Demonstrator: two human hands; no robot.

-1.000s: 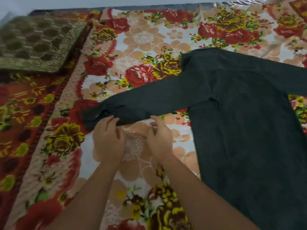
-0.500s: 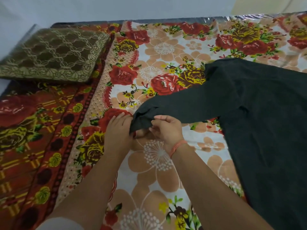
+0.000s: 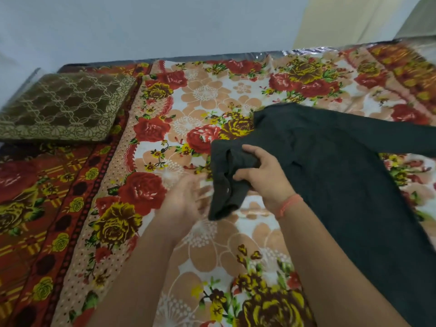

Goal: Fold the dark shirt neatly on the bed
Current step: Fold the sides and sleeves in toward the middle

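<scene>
The sleeve (image 3: 224, 185) has lifted off the bed (image 3: 212, 251), bunched in the gripping right hand (image 3: 264, 179). The left hand (image 3: 186, 200) let go, fingers spread. Next, I think, it folds onto the dark shirt (image 3: 342, 180).

The dark shirt (image 3: 342, 185) is a plain charcoal, long-sleeved garment spread on the right half of the bed (image 3: 212, 90). Its shoulders point toward the far edge and its body runs flat toward the near right corner. One sleeve stretches out toward the right edge. The other sleeve (image 3: 226, 180) is bunched and raised off the bed, gripped by the right hand (image 3: 264, 175). Its cuff end hangs down loosely, crumpled, with a small button showing.
</scene>
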